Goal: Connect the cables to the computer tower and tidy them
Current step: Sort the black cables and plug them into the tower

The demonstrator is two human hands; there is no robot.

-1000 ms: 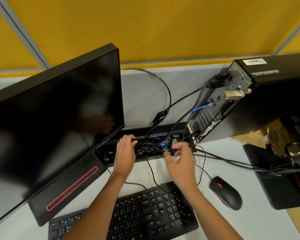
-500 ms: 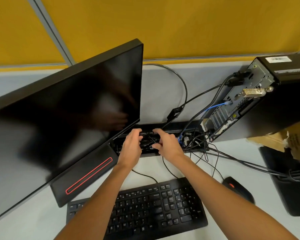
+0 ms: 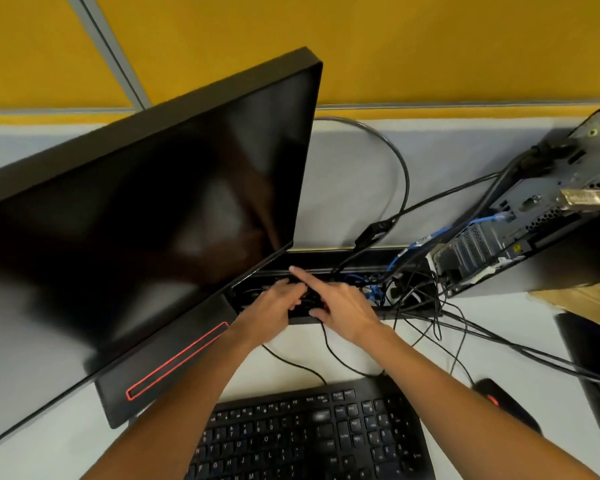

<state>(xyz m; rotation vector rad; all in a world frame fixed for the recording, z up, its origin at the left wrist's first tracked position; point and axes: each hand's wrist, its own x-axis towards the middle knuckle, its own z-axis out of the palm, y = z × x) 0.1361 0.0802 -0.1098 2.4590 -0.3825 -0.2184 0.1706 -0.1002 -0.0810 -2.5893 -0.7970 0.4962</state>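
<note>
We had our left hand (image 3: 274, 306) curled on the cables (image 3: 388, 292) in the black tray (image 3: 329, 259) beside the computer tower (image 3: 534, 230), right hand (image 3: 340, 303) flat, so we needed gentle tucking

1. The light is even and quite bright, coming from above; the yellow partition wall (image 3: 395, 46) shows no hard glare.
2. The dark monitor screen (image 3: 146, 216) carries soft, dim reflections.
3. Short soft shadows lie under the cables (image 3: 406, 174) at 1 o'clock.
4. Wide-angle distortion bends straight lines near the edges.
5. The hands and the keyboard (image 3: 312, 434) at 6 o'clock look slightly blurred.
</note>
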